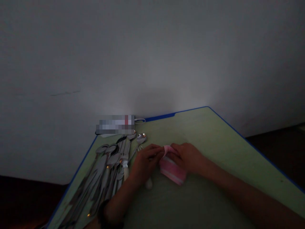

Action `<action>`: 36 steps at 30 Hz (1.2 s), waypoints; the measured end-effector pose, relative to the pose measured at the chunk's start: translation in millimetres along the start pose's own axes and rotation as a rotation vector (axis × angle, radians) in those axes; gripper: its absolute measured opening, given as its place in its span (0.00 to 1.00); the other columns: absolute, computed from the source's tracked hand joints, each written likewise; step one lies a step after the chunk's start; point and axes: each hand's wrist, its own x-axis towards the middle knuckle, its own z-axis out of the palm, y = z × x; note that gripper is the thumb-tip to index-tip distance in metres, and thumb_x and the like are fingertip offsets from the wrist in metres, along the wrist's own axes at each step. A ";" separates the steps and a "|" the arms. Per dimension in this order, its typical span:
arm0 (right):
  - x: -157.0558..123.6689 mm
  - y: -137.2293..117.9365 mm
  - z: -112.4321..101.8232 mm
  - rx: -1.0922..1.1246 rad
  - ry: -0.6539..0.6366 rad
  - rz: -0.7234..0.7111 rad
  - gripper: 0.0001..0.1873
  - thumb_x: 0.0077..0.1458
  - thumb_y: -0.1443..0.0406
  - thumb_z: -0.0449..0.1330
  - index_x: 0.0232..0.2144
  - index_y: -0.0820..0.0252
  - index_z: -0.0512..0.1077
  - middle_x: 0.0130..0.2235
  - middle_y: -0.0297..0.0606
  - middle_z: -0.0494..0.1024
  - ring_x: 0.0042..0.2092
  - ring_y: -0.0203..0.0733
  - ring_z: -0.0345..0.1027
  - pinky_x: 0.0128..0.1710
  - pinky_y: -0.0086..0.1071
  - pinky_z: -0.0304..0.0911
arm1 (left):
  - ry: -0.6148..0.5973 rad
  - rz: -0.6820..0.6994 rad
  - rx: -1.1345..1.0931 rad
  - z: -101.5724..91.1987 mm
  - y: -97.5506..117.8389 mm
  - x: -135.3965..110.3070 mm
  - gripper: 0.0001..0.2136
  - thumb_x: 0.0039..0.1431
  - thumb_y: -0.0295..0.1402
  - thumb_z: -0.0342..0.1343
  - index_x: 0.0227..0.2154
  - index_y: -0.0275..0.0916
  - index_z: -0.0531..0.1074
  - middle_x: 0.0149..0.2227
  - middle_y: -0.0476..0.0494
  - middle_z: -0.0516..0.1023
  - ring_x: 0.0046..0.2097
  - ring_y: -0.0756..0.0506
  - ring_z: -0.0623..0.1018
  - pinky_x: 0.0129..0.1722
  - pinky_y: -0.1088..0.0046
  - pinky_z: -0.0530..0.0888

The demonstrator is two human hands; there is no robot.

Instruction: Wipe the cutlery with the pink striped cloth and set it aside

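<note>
Holding, left hand: the left hand (147,159) has its fingers curled and pinched at the left end of a pink fabric cloth with pale stripes (173,171).
Holding, right hand: the right hand (189,156) is closed on the upper right part of the same cloth, its fingers bent over the fabric.
Pink cloth: between the two hands over the tabletop, bunched at its upper edge, with a striped flap hanging toward the near side; whether anything is wrapped inside cannot be told.
Cutlery: a loose heap of shiny metal spoons and forks (105,171) lies to the left of the left hand, pieces overlapping, most running lengthwise; a small round-bowled metal spoon (141,138) lies at its far right side.
By the left hand: slim metal fork tines (139,148) show beyond it and a rounded pale handle end (149,183) shows on its near side; whether they belong together is hidden.
Done so far: the cloth is in both hands, by my judgement in mid-handling; nothing marks any utensil as finished.
Left over: the heap is unsorted; how many pieces remain cannot be judged.
Table: pale green top with blue edging (214,136).
</note>
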 end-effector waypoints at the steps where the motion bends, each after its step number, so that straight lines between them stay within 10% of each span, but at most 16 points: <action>1: -1.5 -2.5 -0.3 -0.057 0.004 0.006 0.21 0.58 0.53 0.43 0.31 0.61 0.68 0.26 0.39 0.73 0.25 0.35 0.62 0.24 0.29 0.47 | 0.001 -0.002 0.019 0.9 0.9 -0.4 0.08 0.56 0.33 0.50 0.32 0.40 0.75 0.33 0.46 0.74 0.35 0.49 0.74 0.33 0.76 0.70; 14: 1.1 2.9 -12.7 -0.078 -0.206 -0.129 0.19 0.60 0.58 0.40 0.36 0.61 0.68 0.34 0.44 0.76 0.33 0.41 0.68 0.31 0.31 0.53 | -0.078 0.165 0.607 9.5 -1.3 -5.3 0.12 0.62 0.33 0.40 0.30 0.38 0.68 0.30 0.45 0.72 0.33 0.47 0.71 0.32 0.72 0.66; 20: -2.6 15.7 -31.5 0.175 -0.139 -0.099 0.19 0.58 0.57 0.47 0.49 0.58 0.60 0.30 0.35 0.74 0.28 0.35 0.65 0.26 0.27 0.53 | -0.037 0.078 0.522 7.0 -7.3 -9.9 0.12 0.63 0.33 0.39 0.32 0.38 0.66 0.32 0.46 0.72 0.33 0.48 0.72 0.33 0.73 0.66; 25: -1.0 10.2 -32.6 0.113 0.133 -0.074 0.18 0.59 0.55 0.44 0.39 0.59 0.68 0.28 0.36 0.74 0.27 0.34 0.64 0.26 0.28 0.53 | -0.010 0.100 0.489 4.1 -6.5 -11.0 0.12 0.62 0.34 0.41 0.27 0.37 0.65 0.28 0.48 0.70 0.30 0.49 0.70 0.29 0.75 0.65; 30: -0.8 -1.0 -21.6 0.040 0.065 -0.215 0.18 0.60 0.59 0.42 0.41 0.58 0.70 0.41 0.40 0.75 0.40 0.40 0.68 0.39 0.32 0.57 | 0.028 0.160 0.460 4.6 -3.9 -9.9 0.11 0.62 0.32 0.40 0.26 0.37 0.63 0.26 0.48 0.68 0.28 0.50 0.68 0.27 0.76 0.63; 36: -5.5 -12.3 -11.3 -0.038 0.001 -0.187 0.18 0.60 0.57 0.43 0.38 0.60 0.68 0.35 0.38 0.76 0.34 0.38 0.68 0.33 0.30 0.56 | 0.023 0.291 0.474 6.3 -6.0 -10.6 0.10 0.62 0.31 0.41 0.28 0.37 0.63 0.27 0.48 0.67 0.29 0.50 0.68 0.28 0.75 0.62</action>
